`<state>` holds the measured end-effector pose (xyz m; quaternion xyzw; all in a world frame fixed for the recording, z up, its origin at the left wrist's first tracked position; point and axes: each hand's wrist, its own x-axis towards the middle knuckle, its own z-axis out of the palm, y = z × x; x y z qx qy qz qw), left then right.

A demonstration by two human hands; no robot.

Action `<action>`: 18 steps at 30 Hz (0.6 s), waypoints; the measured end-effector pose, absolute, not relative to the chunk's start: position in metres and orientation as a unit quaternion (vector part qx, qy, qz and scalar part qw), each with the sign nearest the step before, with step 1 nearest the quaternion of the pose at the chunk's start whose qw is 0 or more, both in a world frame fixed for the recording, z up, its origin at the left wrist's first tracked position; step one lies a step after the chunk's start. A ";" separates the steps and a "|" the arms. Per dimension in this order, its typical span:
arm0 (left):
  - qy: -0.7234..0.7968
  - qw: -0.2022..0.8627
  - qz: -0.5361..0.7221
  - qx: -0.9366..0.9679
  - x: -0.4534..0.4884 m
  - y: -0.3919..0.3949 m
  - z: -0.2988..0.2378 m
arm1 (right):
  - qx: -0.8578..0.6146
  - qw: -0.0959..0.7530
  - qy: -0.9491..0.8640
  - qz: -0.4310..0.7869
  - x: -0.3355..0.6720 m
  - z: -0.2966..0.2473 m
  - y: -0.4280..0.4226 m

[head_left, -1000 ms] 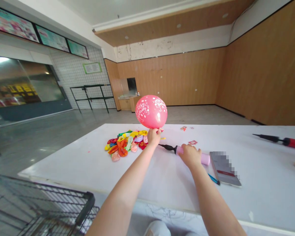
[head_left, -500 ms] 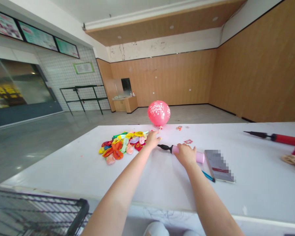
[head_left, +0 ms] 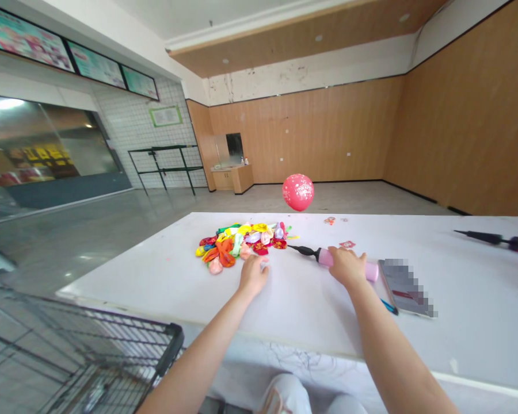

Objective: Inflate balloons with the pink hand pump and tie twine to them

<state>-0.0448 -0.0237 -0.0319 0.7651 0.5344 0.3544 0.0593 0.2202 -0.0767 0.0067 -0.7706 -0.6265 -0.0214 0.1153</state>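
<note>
My right hand is wrapped round the pink barrel of a balloon pump, which lies on the white table with its black nozzle pointing left. With fingers apart and nothing in them, my left hand is just in front of a pile of deflated balloons in many colours. A red inflated balloon with white print shows just past the table's far edge, apart from both hands.
A tablet-like device, its face partly blurred out, lies right of the pump beside a blue pen-like item. Farther right is a red and black pump. Small stickers dot the table. A black wire cart stands at the near left.
The red balloon has left my left hand and moved away, past the far edge. My left hand has drawn back toward me. My right hand stays on the pink pump; the view has shifted left.
</note>
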 end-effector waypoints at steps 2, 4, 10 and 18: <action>0.544 0.057 0.339 0.766 -0.045 -0.024 -0.033 | -0.774 0.098 -0.625 -0.019 0.221 0.006 -0.076; 0.544 0.057 0.338 0.766 -0.045 -0.021 -0.032 | -0.773 0.097 -0.626 -0.017 0.220 0.006 -0.076; 0.554 0.005 0.331 0.764 -0.044 0.002 -0.015 | -0.739 0.178 -0.643 -0.092 0.212 0.016 -0.081; 0.576 -0.012 0.279 0.768 -0.041 0.028 -0.010 | -0.711 0.224 -0.661 -0.088 0.196 0.021 -0.084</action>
